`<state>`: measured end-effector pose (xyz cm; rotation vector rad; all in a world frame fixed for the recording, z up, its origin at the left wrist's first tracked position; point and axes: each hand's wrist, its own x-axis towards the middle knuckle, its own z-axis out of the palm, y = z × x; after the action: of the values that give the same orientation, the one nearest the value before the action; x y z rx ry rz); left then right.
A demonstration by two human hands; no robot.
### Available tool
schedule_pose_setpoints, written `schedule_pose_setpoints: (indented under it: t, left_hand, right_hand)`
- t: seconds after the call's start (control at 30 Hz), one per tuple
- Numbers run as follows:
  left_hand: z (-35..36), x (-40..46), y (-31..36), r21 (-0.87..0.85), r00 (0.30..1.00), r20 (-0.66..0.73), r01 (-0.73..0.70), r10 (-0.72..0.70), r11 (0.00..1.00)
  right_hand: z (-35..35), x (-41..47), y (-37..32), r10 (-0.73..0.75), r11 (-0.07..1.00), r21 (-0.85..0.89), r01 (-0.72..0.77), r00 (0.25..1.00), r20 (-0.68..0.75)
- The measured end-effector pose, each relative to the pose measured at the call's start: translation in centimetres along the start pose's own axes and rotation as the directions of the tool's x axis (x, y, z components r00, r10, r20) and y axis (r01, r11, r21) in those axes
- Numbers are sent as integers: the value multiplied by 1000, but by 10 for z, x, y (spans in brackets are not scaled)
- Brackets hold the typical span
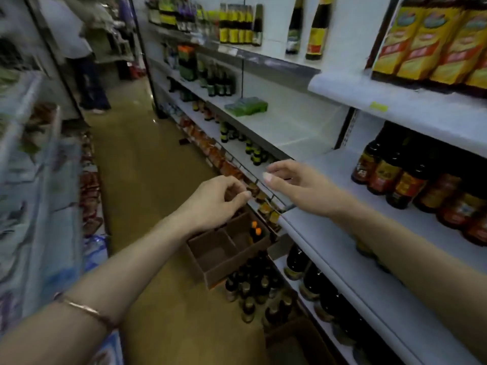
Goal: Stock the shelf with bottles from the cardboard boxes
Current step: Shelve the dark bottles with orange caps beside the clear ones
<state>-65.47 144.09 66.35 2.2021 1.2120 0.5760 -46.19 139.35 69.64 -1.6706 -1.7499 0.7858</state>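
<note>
**Both hands in mid-air at the shelf edge, nothing held**

Head view: the left hand [216, 198] hangs over the aisle with its fingers loosely curled and thumb near the fingertips — no bottle or other thing can be seen in it. A thin bracelet [87, 309] sits on the left forearm. The right hand [297, 184] reaches out just above the front edge of the white shelf [350, 262], fingers relaxed and slightly spread, released and grasping nothing.

Below the left hand, on the floor [147, 180] beside the shelving, stands an open cardboard box [224, 264] with inner dividers. Most compartments that show look empty; two bottles with orange caps [255, 229] stand in a compartment on the side nearest the shelving. Just in front of the box, closer to the camera, a cluster of dark bottles [250, 288] stands upright on the floor.

On the shelf board to the right of the right hand, a row of dark sauce bottles with red and yellow labels [400, 180] is already standing. The board one level down holds large dark bottles [313, 280], partly hidden by the shelf edge. The next bay to the left is mostly bare — only a flat green pack [246, 105] lies on it. Higher up stand tall dark bottles with yellow labels [317, 30] and yellow cartons [432, 40].

Far down the aisle another person [79, 48] stands, blurred. The racks on the left side [39, 206] are too blurred to tell their goods.
</note>
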Motion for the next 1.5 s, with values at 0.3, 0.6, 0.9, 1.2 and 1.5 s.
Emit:
schedule_pose_setpoints:
  t: [0.3,0.6,0.9,1.2,1.5]
  left_hand:
    - [8,99,-116,-8,997,71,-3,4,1000]
    - [20,271,-217,-28,975,220,51,-44,998]
    - [79,403,-270,-21,919,394,-7,15,1000]
    - [207,490,-374,-5,666,742,-102,72,995]
    - [325,539,-491,-89,625,754,-204,200,975]
  right_hand:
    - [46,123,41,98,995,-24,-96,989,109]
    - [73,305,128,225,970,81,-230,972,70]
    - [71,368,215,458,871,241,-429,886,-75]
    - [154,414,322,750,648,355,-674,645,-146]
    - [255,461,435,824,560,451,-695,525,-214]
